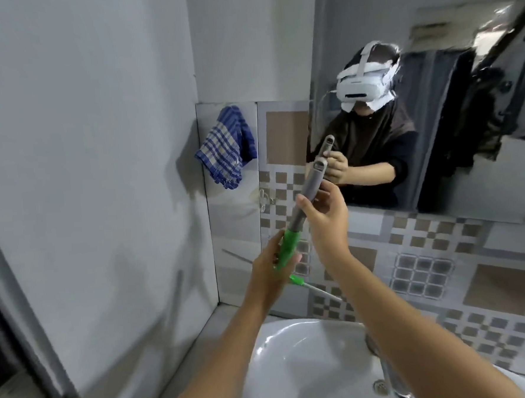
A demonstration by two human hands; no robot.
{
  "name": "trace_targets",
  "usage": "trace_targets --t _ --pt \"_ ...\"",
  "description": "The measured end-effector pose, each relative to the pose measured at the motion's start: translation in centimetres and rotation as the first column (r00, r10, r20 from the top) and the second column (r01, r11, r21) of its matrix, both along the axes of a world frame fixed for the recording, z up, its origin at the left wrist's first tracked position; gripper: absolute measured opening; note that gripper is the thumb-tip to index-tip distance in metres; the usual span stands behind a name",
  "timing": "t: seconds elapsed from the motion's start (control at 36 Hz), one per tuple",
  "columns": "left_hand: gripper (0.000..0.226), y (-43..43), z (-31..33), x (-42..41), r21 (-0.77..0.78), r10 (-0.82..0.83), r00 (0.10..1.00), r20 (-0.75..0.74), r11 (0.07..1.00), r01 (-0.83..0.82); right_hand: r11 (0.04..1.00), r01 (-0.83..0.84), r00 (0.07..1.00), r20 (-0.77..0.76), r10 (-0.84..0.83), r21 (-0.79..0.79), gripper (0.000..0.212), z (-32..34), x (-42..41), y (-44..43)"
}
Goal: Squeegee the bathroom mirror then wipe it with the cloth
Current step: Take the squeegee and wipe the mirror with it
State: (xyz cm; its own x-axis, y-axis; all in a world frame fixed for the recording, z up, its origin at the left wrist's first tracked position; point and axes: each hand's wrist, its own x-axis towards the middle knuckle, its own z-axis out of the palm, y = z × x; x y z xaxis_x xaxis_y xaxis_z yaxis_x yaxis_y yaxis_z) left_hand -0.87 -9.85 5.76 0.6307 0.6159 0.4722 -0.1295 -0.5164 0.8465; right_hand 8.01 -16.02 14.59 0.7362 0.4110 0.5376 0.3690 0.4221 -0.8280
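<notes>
The squeegee [308,193] has a grey handle and a green lower section, held tilted just left of the mirror [448,49]. My left hand [270,267] grips the green part low down. My right hand [323,216] is wrapped loosely around the grey handle above it. The squeegee's top end almost touches the mirror's lower left corner. Its blade end is hidden behind my left hand; a thin green-and-white piece [309,285] sticks out below. A blue checked cloth [227,147] hangs on the wall to the left.
A white sink [282,345] lies below my arms with a chrome tap [388,372] at its right. Patterned tiles [428,268] cover the wall under the mirror. A plain grey wall stands close on the left. The mirror reflects a person with a headset.
</notes>
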Motion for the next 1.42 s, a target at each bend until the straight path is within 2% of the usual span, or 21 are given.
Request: trace_targets --t 0.08,0.19,0.22,0.28,0.36,0.47,0.56,0.64,0.72,0.81,0.92,1.0,1.06,1.14,1.25,1.36,1.42 --pt "0.035 -2.2 1.0 0.5 0.055 0.011 0.998 0.058 0.998 -0.014 0.999 0.005 1.0 -0.018 -0.004 0.05 0.028 1.7 0.2 -2.8" --pt "0.025 -3.9 3.0 1.0 0.151 0.021 0.999 -0.045 0.988 -0.014 0.999 0.019 1.0 -0.017 -0.018 0.032 0.035 2.7 1.8 -7.6" --pt "0.023 -4.0 3.4 0.9 0.215 0.031 0.998 -0.06 0.976 -0.017 0.999 0.033 0.999 -0.012 -0.032 0.026 0.039 2.8 2.4 -8.9" --pt "0.033 -4.4 4.6 0.6 0.263 -0.036 0.993 -0.112 0.963 0.065 0.999 0.053 0.999 -0.003 -0.053 0.009 0.047 3.1 3.6 -11.8" --pt "0.053 -4.8 6.5 0.5 0.389 -0.025 0.973 -0.23 0.914 0.116 0.994 0.093 0.995 0.025 -0.092 -0.051 0.049 2.8 5.4 -15.9" --pt "0.05 -6.2 8.7 0.7 0.483 -0.019 0.951 -0.309 0.858 0.174 0.944 0.196 0.973 0.175 -0.153 -0.266 0.037 1.9 7.3 -20.6" --pt "0.045 -7.5 9.9 1.2 0.538 -0.031 0.954 -0.299 0.82 0.195 0.876 0.215 0.949 0.305 -0.082 -0.433 0.035 1.5 8.1 -23.4" --pt "0.042 -9.2 11.0 1.9 0.593 -0.049 0.963 -0.267 0.779 0.204 0.761 0.34 0.856 0.517 -0.006 -0.553 0.032 1.3 8.5 -25.2" --pt "0.042 -10.3 12.0 2.8 0.637 -0.073 0.971 -0.229 0.743 0.207 0.699 0.431 0.762 0.645 0.057 -0.57 0.033 1.5 8.7 -26.0" --pt "0.044 -11.1 13.0 3.9 0.654 -0.105 0.968 -0.226 0.72 0.231 0.686 0.489 0.67 0.736 0.1 -0.539 0.028 2.2 8.3 -26.0" --pt "0.044 -12.4 14.8 5.2 0.687 -0.159 0.967 -0.198 0.682 0.253 0.72 0.532 0.606 0.794 0.043 -0.445 0.02 3.9 7.9 -24.8" --pt "0.043 -12.2 16.9 6.3 0.72 -0.182 0.971 -0.155 0.653 0.237 0.669 0.619 0.564 0.826 -0.013 -0.412 0.025 6.0 8.0 -23.9" --pt "0.043 -11.7 18.8 7.1 0.756 -0.183 0.977 -0.11 0.623 0.202 0.62 0.717 0.457 0.886 -0.074 -0.318 0.036 7.6 8.3 -23.5" --pt "0.043 -10.9 22.1 8.4 0.823 -0.185 0.982 -0.046 0.55 0.142 0.601 0.79 0.273 0.947 -0.167 -0.122 0.042 10.5 9.0 -22.7" --pt "0.044 -9.3 27.0 10.2 0.875 -0.18 0.981 0.066 0.483 0.03 0.569 0.822 0.126 0.964 -0.233 0.031 0.039 15.6 10.4 -21.2" --pt "0.042 -7.0 31.6 11.6 0.854 -0.123 0.966 0.227 0.503 -0.137 0.499 0.861 0.061 0.952 -0.299 0.102 0.038 21.0 11.9 -19.3" --pt "0.046 -5.4 33.2 11.9 0.806 -0.066 0.956 0.285 0.557 -0.202 0.481 0.867 0.04 0.946 -0.322 0.127 0.039 23.5 12.7 -18.6"
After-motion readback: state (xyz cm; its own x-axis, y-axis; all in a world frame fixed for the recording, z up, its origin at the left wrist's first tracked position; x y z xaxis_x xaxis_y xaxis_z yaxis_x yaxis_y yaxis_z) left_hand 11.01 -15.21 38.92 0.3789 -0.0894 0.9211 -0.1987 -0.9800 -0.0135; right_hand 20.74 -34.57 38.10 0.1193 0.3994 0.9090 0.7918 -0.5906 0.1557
